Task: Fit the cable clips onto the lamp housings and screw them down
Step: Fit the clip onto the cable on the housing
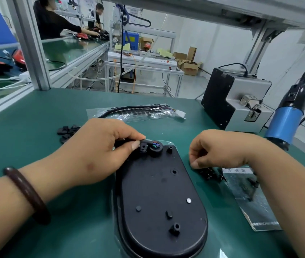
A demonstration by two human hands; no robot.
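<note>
Lamp housing (159, 192) lengthwise away, perhaps face-down

Black lamp housing (159, 198); green table (36, 131); blue-banded black screwdriver (285, 125); dark brown bracelet (27, 194).

Pinching a cable clip (143, 146) at the lamp housing's (159, 192) far end with the left hand (99, 148), holding the right hand (220, 148) curled over loose clips (210, 175) beside a plastic bag (250, 198) on the surface (36, 118).
</note>
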